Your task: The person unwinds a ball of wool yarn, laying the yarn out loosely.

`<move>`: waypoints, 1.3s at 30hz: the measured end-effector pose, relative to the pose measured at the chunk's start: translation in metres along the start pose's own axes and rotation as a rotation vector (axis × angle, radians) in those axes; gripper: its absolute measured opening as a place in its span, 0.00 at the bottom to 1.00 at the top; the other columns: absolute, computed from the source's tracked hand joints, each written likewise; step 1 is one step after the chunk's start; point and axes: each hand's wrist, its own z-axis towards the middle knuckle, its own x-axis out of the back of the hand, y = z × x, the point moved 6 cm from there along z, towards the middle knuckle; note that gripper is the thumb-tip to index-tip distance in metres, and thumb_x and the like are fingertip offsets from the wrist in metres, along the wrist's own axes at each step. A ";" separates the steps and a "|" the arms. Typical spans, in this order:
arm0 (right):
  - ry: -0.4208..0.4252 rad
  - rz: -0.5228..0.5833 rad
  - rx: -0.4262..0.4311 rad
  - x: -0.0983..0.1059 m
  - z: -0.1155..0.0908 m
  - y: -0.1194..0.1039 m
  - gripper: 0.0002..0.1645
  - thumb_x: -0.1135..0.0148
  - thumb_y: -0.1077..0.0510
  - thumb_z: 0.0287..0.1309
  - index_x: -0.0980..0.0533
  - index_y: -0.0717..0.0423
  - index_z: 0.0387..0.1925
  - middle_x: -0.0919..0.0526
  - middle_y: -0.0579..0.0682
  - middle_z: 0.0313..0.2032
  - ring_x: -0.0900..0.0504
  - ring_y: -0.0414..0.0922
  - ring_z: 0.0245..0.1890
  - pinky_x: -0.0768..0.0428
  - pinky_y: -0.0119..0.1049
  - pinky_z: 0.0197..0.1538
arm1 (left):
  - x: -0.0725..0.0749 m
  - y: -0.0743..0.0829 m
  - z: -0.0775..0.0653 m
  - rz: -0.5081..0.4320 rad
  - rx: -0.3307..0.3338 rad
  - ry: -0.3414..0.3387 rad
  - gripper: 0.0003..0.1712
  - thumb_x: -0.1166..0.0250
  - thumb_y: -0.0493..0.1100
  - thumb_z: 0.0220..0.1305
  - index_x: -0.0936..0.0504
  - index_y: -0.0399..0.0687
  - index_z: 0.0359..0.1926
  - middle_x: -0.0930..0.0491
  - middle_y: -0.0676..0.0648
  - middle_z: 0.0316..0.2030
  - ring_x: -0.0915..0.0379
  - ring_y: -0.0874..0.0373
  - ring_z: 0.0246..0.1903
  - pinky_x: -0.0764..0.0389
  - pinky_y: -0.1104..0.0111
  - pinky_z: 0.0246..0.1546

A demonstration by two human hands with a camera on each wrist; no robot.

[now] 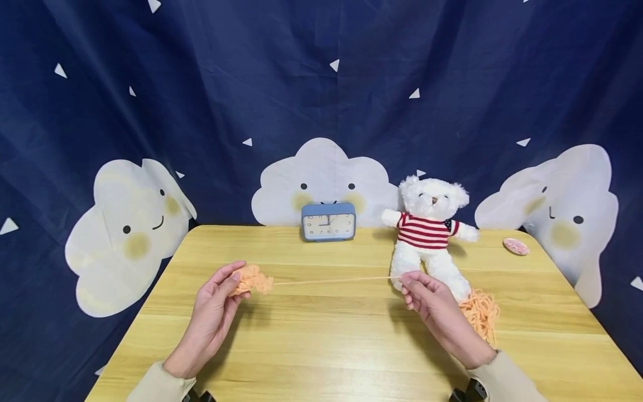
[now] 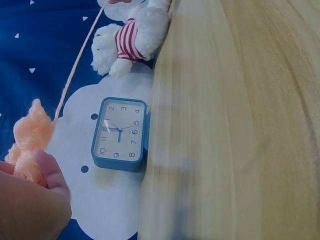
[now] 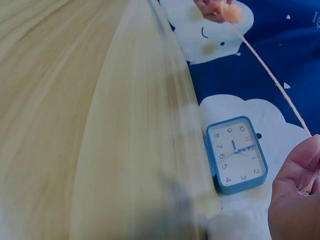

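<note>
My left hand pinches a small peach-coloured crocheted piece between thumb and fingers, above the left part of the table. From that piece a strand of peach yarn runs nearly straight across to my right hand, which pinches it between thumb and fingertips. Beyond the right wrist lies a loose heap of the same yarn, partly hidden by the forearm. In the left wrist view the crocheted piece stands up out of the grip. The right wrist view shows the strand slanting down into the right fingers.
A blue clock stands at the table's back edge. To its right sits a white teddy bear in a red-striped shirt, its foot beside the yarn heap. A small pink oval item lies at the back right corner. Behind hangs a dark blue curtain.
</note>
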 end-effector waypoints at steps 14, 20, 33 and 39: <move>0.062 0.041 0.015 0.035 -0.016 -0.009 0.11 0.45 0.64 0.83 0.16 0.56 0.45 0.15 0.45 0.35 0.20 0.37 0.31 0.17 0.27 0.35 | 0.008 0.002 -0.002 -0.015 -0.005 0.074 0.20 0.38 0.28 0.80 0.20 0.39 0.68 0.20 0.47 0.53 0.18 0.61 0.47 0.13 0.73 0.47; 0.072 0.092 0.044 0.049 -0.021 -0.011 0.14 0.46 0.66 0.83 0.15 0.56 0.44 0.15 0.46 0.36 0.19 0.37 0.32 0.17 0.26 0.36 | 0.009 0.005 -0.001 -0.010 -0.012 0.088 0.21 0.37 0.28 0.79 0.21 0.41 0.69 0.17 0.48 0.56 0.17 0.62 0.51 0.15 0.76 0.50; 0.100 0.207 0.098 0.096 -0.029 -0.020 0.17 0.50 0.68 0.84 0.14 0.60 0.45 0.14 0.48 0.35 0.17 0.38 0.33 0.17 0.27 0.34 | 0.015 0.009 0.000 -0.064 -0.032 0.125 0.22 0.37 0.25 0.77 0.18 0.42 0.66 0.16 0.46 0.51 0.17 0.61 0.46 0.14 0.76 0.46; 0.115 0.189 0.098 0.118 -0.032 -0.021 0.16 0.49 0.67 0.84 0.13 0.59 0.47 0.14 0.48 0.35 0.17 0.38 0.32 0.16 0.27 0.34 | 0.016 0.010 0.000 -0.074 -0.044 0.100 0.22 0.38 0.24 0.77 0.18 0.40 0.67 0.16 0.45 0.53 0.16 0.59 0.50 0.14 0.74 0.49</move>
